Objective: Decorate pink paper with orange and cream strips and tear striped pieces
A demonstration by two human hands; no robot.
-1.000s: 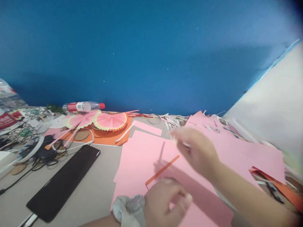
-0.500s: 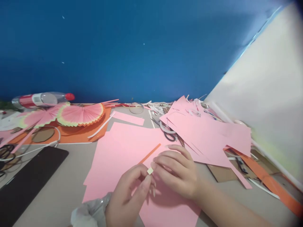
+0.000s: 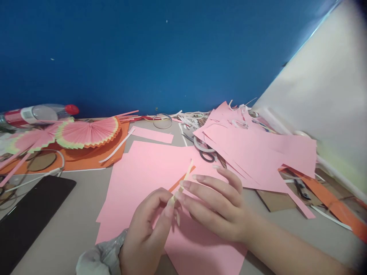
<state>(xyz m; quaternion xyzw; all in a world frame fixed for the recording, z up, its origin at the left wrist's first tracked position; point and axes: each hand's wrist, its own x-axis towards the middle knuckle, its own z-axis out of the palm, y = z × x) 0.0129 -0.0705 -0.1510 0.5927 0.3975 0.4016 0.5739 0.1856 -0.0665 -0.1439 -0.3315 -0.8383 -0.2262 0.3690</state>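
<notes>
My left hand (image 3: 151, 225) pinches a small pale yellow paper strip (image 3: 188, 170) between thumb and forefinger. The strip's narrow free end points up and away, while its lower part is folded near the fingertips. My right hand (image 3: 218, 202) touches the strip at its fold with thumb and forefinger, its other fingers spread loosely. Both hands are over large pink paper sheets (image 3: 143, 168). An orange strip (image 3: 177, 184) lies on the pink paper just behind the fingers.
Scissors (image 3: 207, 156) lie beside a pile of pink paper (image 3: 258, 152) at the right. A black phone (image 3: 31, 214), pleated pink fans (image 3: 88, 133) and a plastic bottle (image 3: 43, 114) are at the left. A utility knife (image 3: 301, 190) rests on cardboard at the right.
The pale strip, seen before as a small square at the fingertips, now shows a long end pointing up. The right fingers have spread somewhat, and the camera view has shifted slightly.
</notes>
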